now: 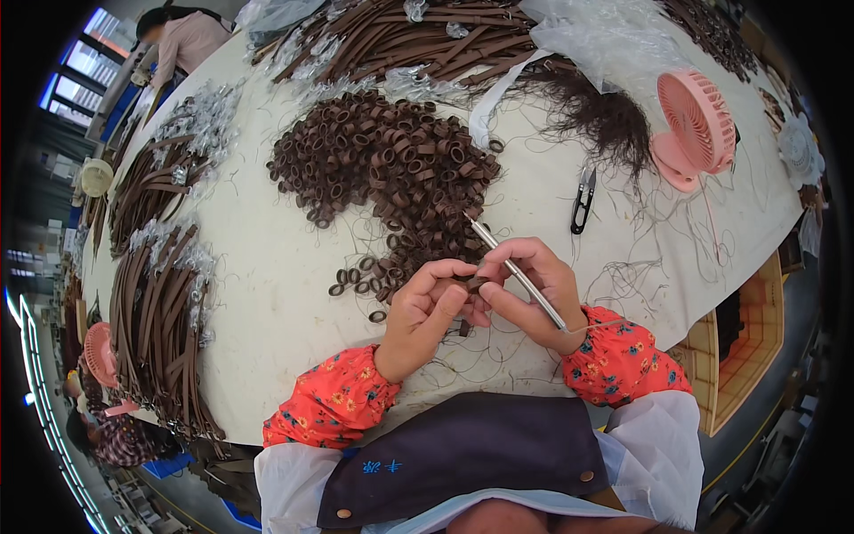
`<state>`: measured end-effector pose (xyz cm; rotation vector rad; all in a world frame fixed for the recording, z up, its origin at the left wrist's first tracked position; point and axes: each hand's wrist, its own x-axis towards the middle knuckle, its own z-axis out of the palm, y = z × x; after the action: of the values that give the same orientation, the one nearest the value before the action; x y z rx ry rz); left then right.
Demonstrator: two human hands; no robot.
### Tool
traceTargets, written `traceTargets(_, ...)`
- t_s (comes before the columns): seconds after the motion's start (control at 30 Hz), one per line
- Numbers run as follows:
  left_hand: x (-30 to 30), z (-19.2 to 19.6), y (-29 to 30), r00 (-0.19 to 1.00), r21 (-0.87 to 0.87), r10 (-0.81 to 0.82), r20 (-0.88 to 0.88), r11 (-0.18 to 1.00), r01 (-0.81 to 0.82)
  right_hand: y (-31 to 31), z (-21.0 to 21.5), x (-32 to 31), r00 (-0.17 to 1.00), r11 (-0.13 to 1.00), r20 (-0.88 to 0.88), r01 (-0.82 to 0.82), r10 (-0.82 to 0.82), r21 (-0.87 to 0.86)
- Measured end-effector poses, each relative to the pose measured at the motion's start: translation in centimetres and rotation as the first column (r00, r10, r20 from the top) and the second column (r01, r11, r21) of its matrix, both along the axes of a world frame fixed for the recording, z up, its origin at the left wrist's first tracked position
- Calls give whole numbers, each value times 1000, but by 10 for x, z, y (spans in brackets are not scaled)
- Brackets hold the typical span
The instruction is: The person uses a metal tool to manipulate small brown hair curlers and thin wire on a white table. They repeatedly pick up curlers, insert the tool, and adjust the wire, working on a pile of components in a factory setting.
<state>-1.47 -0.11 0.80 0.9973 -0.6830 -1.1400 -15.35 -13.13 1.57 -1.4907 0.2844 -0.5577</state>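
Note:
My left hand (425, 311) and my right hand (534, 289) meet over the white table (267, 285), both pinching a small brown leather loop (471, 285) between the fingertips. My right hand also holds a thin metal awl-like tool (516, 271), its tip pointing up and left toward a big heap of brown leather loops (391, 165). A few loose loops (356, 280) lie just left of my left hand.
Black thread snips (583, 200) lie right of the heap, with a pink desk fan (694, 129) beyond. Bundles of brown straps (160, 311) line the left edge and the far side (418, 40). Dark loose threads (596, 111), clear plastic bags, another person (182, 40) at far left.

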Motion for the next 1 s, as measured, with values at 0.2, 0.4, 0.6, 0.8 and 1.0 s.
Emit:
traceTargets(0.2, -2, -2, 0, 993, 79, 55, 105, 995, -64, 3, 2, 4, 999, 952, 36, -23, 13, 304)
traceTargets(0.4, 3, -2, 1, 988, 136, 113, 109, 983, -127, 4, 1, 5, 1000, 968, 12, 19, -23, 250)
traceTargets(0.6, 6, -2, 2, 974, 143, 186, 132, 968, -204, -14, 5, -7, 981, 996, 196, 25, -9, -81)
traceTargets(0.8, 4, 0, 0, 969, 143, 202, 142, 964, -222, -11, 9, -5, 984, 979, 179, 36, 1, -202)
traceTargets(1.0, 6, 0, 2, 971, 143, 186, 150, 968, -207, -12, 8, -6, 987, 974, 161, 29, 8, -225)
